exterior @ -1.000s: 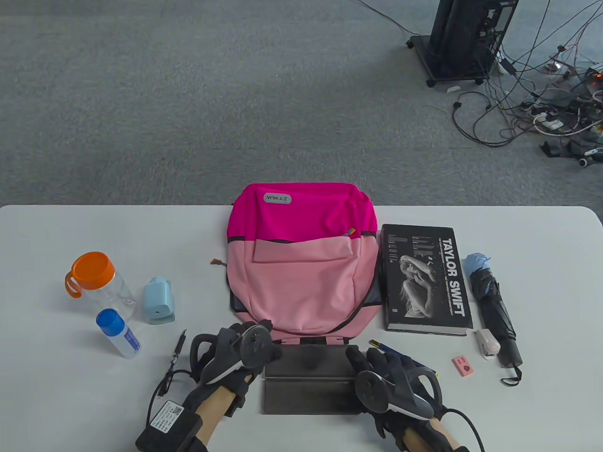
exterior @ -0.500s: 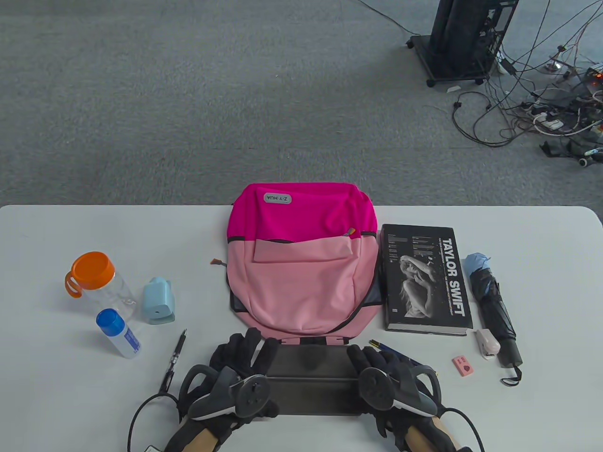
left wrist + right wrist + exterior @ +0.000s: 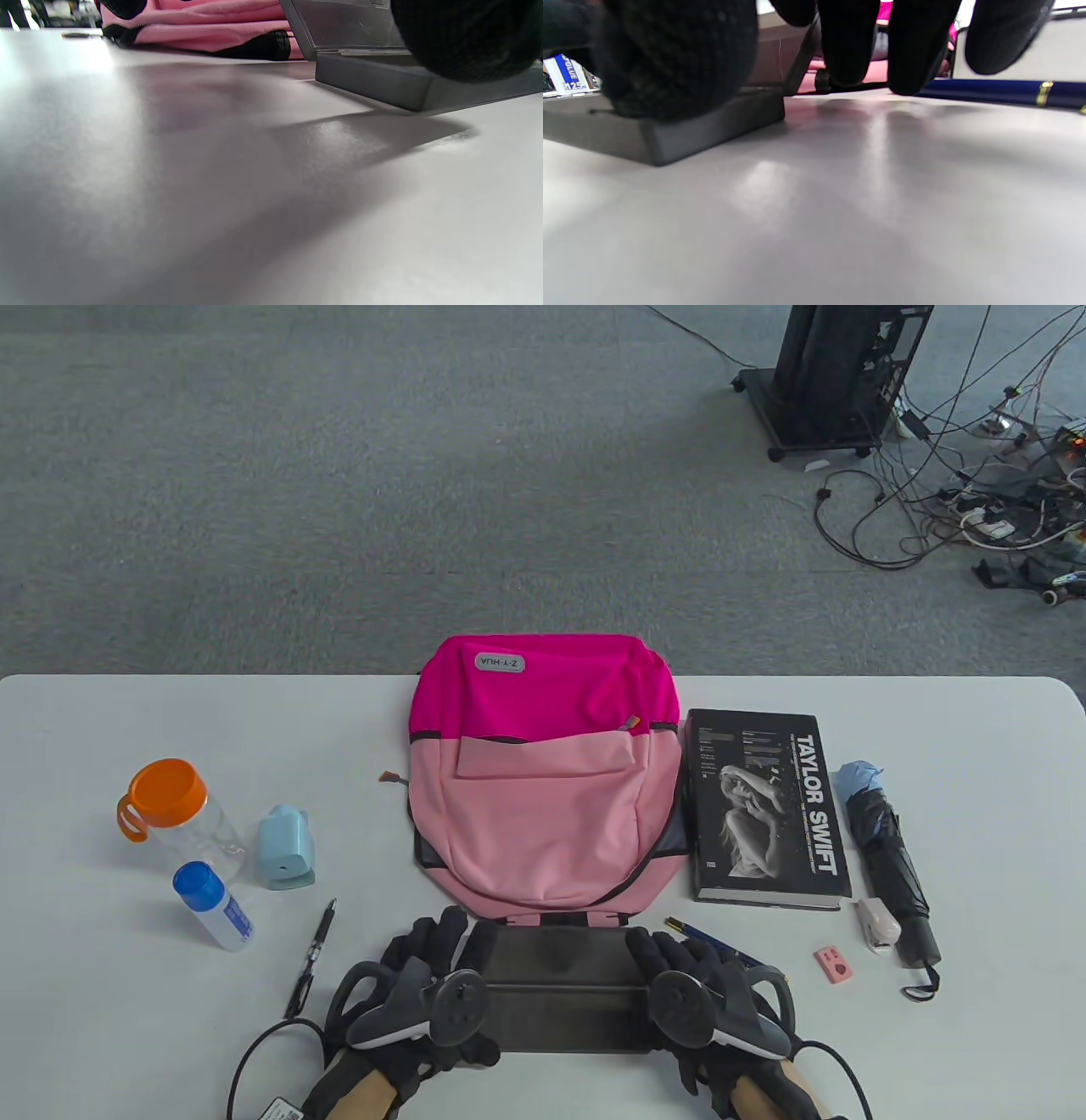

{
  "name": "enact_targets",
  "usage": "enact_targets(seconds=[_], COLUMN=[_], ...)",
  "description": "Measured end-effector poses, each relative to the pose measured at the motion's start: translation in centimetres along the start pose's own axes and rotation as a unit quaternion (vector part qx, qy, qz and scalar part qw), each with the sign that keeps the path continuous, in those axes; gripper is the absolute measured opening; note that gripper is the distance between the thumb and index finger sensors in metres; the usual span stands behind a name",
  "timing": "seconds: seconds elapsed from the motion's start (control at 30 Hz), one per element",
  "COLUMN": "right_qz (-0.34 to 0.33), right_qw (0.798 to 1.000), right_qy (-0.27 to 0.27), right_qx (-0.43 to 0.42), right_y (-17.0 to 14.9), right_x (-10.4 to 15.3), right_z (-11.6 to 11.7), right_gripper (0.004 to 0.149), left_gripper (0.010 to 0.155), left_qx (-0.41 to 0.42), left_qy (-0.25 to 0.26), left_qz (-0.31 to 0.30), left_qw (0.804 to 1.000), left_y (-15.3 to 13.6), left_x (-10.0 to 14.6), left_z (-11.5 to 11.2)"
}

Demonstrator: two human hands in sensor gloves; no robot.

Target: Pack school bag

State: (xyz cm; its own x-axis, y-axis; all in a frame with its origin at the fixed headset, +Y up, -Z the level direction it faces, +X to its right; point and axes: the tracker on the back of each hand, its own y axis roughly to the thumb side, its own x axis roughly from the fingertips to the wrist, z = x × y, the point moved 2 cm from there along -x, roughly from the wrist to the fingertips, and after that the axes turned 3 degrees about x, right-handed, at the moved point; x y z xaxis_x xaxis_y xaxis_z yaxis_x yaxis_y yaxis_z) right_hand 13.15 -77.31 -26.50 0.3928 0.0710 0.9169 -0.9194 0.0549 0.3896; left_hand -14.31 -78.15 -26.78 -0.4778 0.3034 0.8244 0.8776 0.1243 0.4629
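Table view is showing a white table (image 3: 976,780) lying over grey carpet (image 3: 339,475) (cables (image 3: 976,500) trailing far right), the pink backpack (image 3: 543,780) sitting mid-table beside a book (image 3: 768,810), while the left hand (image 3: 416,993) and right hand (image 3: 704,993) are gripping, seemingly, a dark folding case (image 3: 556,976) at its ends.

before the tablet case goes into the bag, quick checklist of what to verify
1. Left hand on the tablet case left edge: ok.
2. Right hand on its right edge: ok.
3. Case lifted off the table: not ok, its near part rests flat in both wrist views.
4. Backpack main opening unzipped: cannot tell.
5. Blue pen clear of the right hand: not ok, it lies right beside the fingers.
6. Book clear of the path: ok.
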Motion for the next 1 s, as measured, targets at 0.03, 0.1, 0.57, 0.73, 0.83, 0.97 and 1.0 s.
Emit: enact_targets(seconds=[0.03, 0.1, 0.57, 0.73, 0.83, 0.97, 1.0], right_qz=[0.0, -0.002, 0.023, 0.059, 0.074, 0.095, 0.097], right_qw=[1.0, 1.0, 0.995, 0.995, 0.993, 0.987, 0.985], right_qy=[0.001, 0.001, -0.094, -0.054, -0.021, 0.038, 0.045], right_qx=[0.0, -0.001, -0.009, 0.059, 0.09, 0.125, 0.135], right_y=[0.0, 0.0, -1.2, -2.7, -3.3, -4.0, -4.2], right_x=[0.0, 0.0, 0.8, 0.0, -1.0, -2.3, -2.7], right_z=[0.0, 0.0, -3.2, -6.8, -7.8, -7.1, -6.6], right_gripper=[0.098, 0.098, 0.089, 0.079, 0.073, 0.066, 0.066], left_gripper=[0.115, 0.112, 0.117, 0.117, 0.117, 0.117, 0.117], left_qx=[0.017, 0.02, -0.041, -0.034, -0.036, -0.034, -0.035], left_qy=[0.0, 0.016, -0.007, -0.015, -0.01, -0.009, -0.009], left_qz=[-0.003, 0.004, 0.034, 0.039, 0.038, 0.041, 0.042], left_qw=[1.0, 1.0, 0.999, 0.999, 0.999, 0.999, 0.998], left_y=[-0.2, -0.1, 0.0, -0.3, -0.3, -0.3, -0.3], left_x=[0.0, 0.1, -0.4, -0.6, -0.5, -0.4, -0.4], left_z=[-0.1, 0.0, -0.1, -0.2, -0.1, -0.1, -0.1])
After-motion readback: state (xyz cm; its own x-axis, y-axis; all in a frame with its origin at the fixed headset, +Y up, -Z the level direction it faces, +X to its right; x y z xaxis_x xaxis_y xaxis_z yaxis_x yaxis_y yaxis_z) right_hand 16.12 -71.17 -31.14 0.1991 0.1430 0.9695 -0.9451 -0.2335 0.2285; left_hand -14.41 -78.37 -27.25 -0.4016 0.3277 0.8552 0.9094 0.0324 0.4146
